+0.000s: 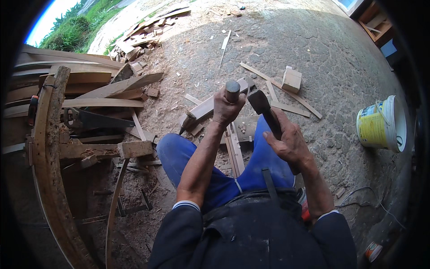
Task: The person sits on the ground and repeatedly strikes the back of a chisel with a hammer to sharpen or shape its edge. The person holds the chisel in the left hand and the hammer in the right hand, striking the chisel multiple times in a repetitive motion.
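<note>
My left hand [226,109] grips an upright tool, likely a chisel [232,91], whose round top sticks up from my fist; its lower end is hidden. My right hand [286,145] is closed around the handle of a hammer [260,101], its head just right of that tool. A light wooden piece [201,110] lies diagonally beneath my left hand, between my knees. Another pointed tool [189,121] with a worn handle stands by my left knee. Narrow strips [234,152] run lengthwise between my legs.
A pile of planks [101,76] with a handsaw [98,121] fills the left, behind a curved timber [45,170]. Scraps [143,36] lie farther back. A wooden block [291,80] and laths [295,107] lie ahead. A bucket [371,125] and cable [376,201] are at right.
</note>
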`<action>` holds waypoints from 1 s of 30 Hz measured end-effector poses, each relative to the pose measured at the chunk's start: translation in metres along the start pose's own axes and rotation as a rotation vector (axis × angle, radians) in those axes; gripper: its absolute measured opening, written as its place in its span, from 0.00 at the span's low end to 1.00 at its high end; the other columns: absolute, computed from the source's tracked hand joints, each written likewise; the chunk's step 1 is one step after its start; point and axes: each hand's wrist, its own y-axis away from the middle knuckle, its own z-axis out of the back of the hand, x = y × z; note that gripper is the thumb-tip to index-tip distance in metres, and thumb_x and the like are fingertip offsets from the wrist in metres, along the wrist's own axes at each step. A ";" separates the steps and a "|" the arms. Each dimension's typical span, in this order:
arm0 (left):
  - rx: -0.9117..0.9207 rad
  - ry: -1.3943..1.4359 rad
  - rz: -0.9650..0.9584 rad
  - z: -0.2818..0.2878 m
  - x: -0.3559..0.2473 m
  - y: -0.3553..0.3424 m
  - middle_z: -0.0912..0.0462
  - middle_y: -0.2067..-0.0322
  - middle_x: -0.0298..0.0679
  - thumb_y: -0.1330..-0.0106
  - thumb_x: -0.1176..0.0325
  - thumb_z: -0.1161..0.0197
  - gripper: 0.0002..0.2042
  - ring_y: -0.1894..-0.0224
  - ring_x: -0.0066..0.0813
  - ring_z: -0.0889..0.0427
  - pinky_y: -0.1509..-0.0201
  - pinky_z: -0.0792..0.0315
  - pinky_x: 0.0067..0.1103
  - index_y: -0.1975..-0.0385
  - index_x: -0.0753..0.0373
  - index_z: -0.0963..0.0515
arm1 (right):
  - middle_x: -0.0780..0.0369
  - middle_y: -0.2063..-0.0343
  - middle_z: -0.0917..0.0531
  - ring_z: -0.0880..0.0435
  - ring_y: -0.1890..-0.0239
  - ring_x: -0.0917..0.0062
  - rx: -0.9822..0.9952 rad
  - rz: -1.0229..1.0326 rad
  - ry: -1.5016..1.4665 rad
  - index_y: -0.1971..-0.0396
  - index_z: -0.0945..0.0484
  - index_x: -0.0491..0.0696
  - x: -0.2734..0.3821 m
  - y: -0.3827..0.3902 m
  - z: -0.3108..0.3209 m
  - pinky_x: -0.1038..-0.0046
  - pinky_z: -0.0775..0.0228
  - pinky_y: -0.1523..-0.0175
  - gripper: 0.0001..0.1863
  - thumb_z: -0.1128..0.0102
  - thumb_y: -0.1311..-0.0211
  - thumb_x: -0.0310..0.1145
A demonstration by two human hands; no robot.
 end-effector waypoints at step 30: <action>0.056 -0.011 -0.136 -0.005 -0.008 0.022 0.12 0.65 0.40 0.45 0.72 0.27 0.12 0.62 0.31 0.13 0.57 0.20 0.28 0.62 0.63 0.17 | 0.50 0.68 0.16 0.13 0.61 0.50 0.073 0.273 0.561 0.32 0.37 0.45 0.035 -0.034 0.012 0.56 0.20 0.55 0.34 0.38 0.38 0.25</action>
